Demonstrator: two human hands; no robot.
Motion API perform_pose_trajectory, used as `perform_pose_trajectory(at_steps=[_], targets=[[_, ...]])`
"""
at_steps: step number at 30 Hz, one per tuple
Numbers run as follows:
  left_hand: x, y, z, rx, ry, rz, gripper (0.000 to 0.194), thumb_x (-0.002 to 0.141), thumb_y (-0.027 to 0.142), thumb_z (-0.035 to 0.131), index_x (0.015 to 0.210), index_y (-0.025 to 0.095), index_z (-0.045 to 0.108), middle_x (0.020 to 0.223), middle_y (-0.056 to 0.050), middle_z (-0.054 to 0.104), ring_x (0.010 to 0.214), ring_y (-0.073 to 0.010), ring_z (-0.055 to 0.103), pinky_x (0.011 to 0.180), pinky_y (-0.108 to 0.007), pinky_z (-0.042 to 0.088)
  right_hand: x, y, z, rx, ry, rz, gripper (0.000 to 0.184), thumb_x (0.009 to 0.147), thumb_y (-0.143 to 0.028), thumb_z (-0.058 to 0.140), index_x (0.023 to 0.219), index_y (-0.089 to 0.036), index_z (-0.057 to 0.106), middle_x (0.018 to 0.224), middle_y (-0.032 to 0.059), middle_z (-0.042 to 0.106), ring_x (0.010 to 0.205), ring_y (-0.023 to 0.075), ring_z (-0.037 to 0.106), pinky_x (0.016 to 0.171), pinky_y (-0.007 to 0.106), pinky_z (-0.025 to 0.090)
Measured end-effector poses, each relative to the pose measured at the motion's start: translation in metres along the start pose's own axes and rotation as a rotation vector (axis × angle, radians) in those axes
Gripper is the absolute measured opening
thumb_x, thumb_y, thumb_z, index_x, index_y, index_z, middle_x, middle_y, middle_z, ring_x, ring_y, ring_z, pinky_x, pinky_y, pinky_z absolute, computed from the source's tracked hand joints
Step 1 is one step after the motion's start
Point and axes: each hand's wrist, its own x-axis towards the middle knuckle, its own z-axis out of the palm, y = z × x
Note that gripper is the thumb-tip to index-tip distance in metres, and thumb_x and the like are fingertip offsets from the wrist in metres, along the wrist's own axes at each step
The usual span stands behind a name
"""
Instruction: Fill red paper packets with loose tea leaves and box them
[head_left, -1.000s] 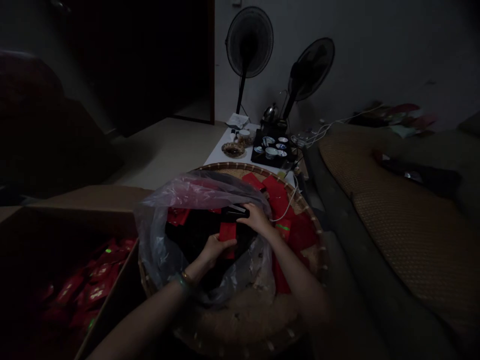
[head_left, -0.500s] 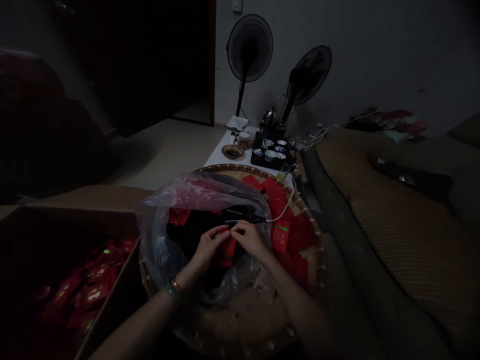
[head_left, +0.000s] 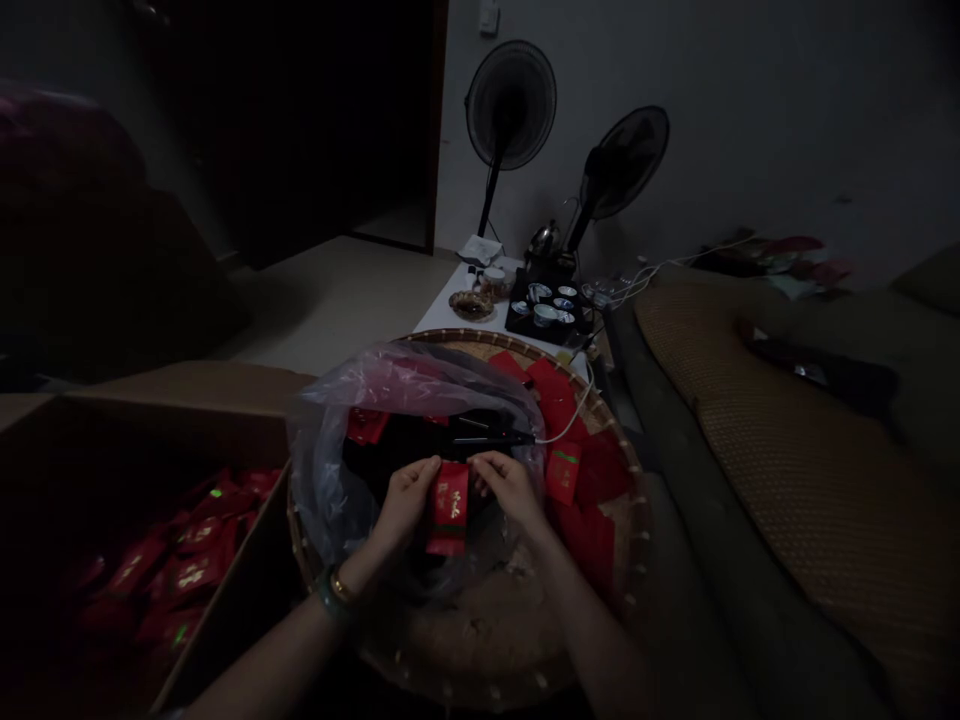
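A small red packet (head_left: 448,508) with gold lettering and a green band hangs upright between my hands, over the tray. My left hand (head_left: 405,500) is closed, pinching the packet's upper left corner. At its upper right corner are the pinched fingers of my right hand (head_left: 510,488). Just beyond lies a slim black two-armed device (head_left: 495,439) with a white cable. A clear plastic bag (head_left: 330,480) spreads around the dark middle of the round woven tray (head_left: 480,650). More red packets (head_left: 562,470) lie on the tray's right side.
A cardboard box (head_left: 225,590) at left holds many red packets (head_left: 187,575). Behind the tray, a white table (head_left: 442,312) bears a black tea tray (head_left: 517,325) with cups. Two fans (head_left: 511,105) stand at the wall. A woven mat (head_left: 757,430) covers the seat at right.
My hands have moved slightly apart at the packet's top, and its printed front now faces me more fully. The whole view has shifted a little.
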Motion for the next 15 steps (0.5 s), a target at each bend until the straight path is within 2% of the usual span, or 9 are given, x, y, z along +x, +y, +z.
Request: perform_pose_trajectory(at_steps=[3,7,9,11,15], targets=[[0.0,-0.001,-0.003,-0.016,0.004,0.016,0.041,0.061,0.052,0.07,0.071,0.013,0.068,0.057,0.001,0.064,0.049,-0.011,0.052,0.051,-0.021,0.04,-0.005,0.005,0.007,0.045,-0.063,0.008,0.035,0.067,-0.044,0.064,0.092,-0.019,0.061,0.075,0.0005,0.064,0.057,0.0113,0.055,0.046,0.021,0.04],[0.001,-0.004,-0.008,-0.035,0.009,0.041,0.045,0.067,0.053,0.065,0.085,0.013,0.071,0.073,-0.005,0.071,0.064,-0.0166,0.061,0.062,-0.026,0.046,-0.007,0.009,0.011,0.021,-0.108,0.014,0.035,0.059,-0.034,0.073,0.086,-0.019,0.059,0.078,0.0012,0.066,0.071,0.0151,0.061,0.065,0.026,0.048],[0.003,-0.006,-0.01,0.002,0.015,0.045,0.046,0.066,0.053,0.066,0.089,0.013,0.071,0.08,-0.007,0.073,0.071,-0.0193,0.064,0.066,-0.027,0.047,-0.007,0.011,0.011,-0.023,-0.123,0.036,0.033,0.059,-0.034,0.073,0.085,-0.018,0.059,0.075,0.0007,0.065,0.069,0.0152,0.061,0.065,0.027,0.048],[0.004,-0.008,-0.012,0.034,0.012,0.039,0.043,0.064,0.05,0.069,0.084,0.012,0.072,0.081,-0.009,0.073,0.073,-0.0206,0.065,0.068,-0.028,0.048,-0.008,0.013,0.012,-0.053,-0.138,0.038,0.033,0.061,-0.034,0.071,0.087,-0.018,0.059,0.074,0.0001,0.065,0.068,0.0144,0.061,0.064,0.027,0.048],[0.009,-0.011,-0.015,-0.072,0.052,0.035,0.036,0.065,0.044,0.071,0.078,0.01,0.071,0.082,-0.012,0.073,0.08,-0.0225,0.067,0.076,-0.031,0.048,-0.013,0.023,0.014,-0.094,-0.209,0.072,0.033,0.061,-0.033,0.071,0.088,-0.018,0.06,0.068,-0.0025,0.061,0.061,0.0113,0.057,0.053,0.022,0.046]])
